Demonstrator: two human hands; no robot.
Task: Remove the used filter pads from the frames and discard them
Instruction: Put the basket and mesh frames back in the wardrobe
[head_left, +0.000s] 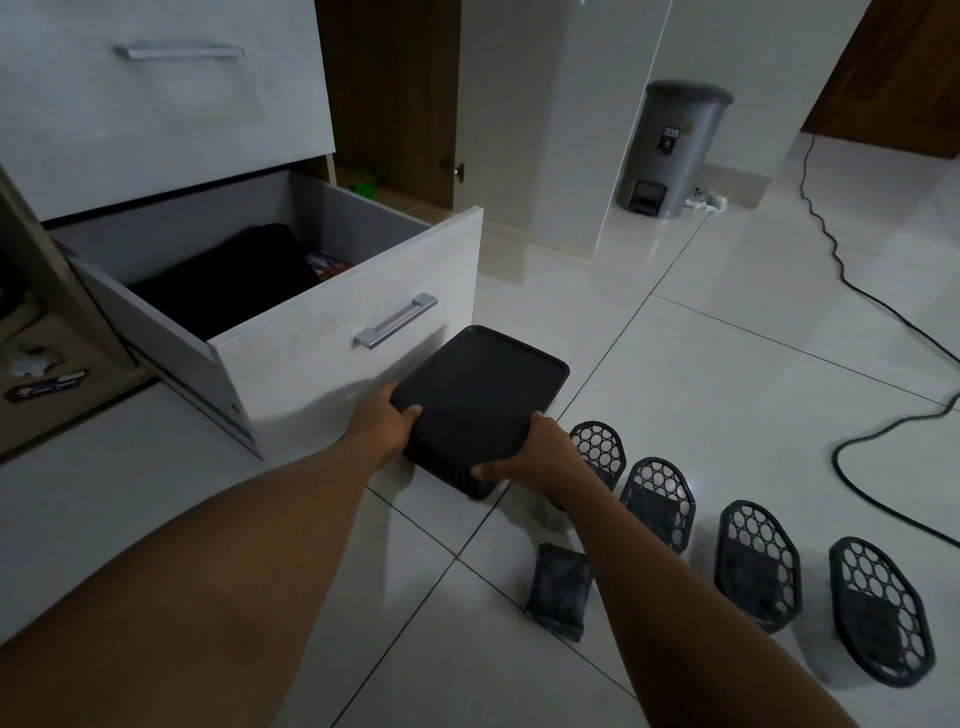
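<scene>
Four black perforated oval plastic frames (758, 561) lie in a row on the pale tiled floor (727, 364), to the person's right. They seem set out side by side so each can be stripped in turn. Dark filter pads (872, 618) sit in the lower halves of at least three of them. The frame nearest the hands is partly hidden by the right wrist, so whether it holds a pad cannot be told. One loose grey filter pad (560, 590) lies on the floor just beside the right forearm, apart from any frame, and probably waits to be thrown out. The grey pedal bin with a domed lid (675, 150) stands well apart against the far wall.

Both arms reach forward and down to a black rectangular plastic box (483, 384) with a flat lid, just in front of the open white drawer (363, 291). The left hand (387, 421) takes the box's near left corner, its grip wrapped round the edge with the thumb on top of the lid. The right hand (535, 457) holds the near right corner the same way, thumb along the front rim. Holding opposite corners keeps the box level. Whether it rests on the floor or is lifted cannot be told
</scene>
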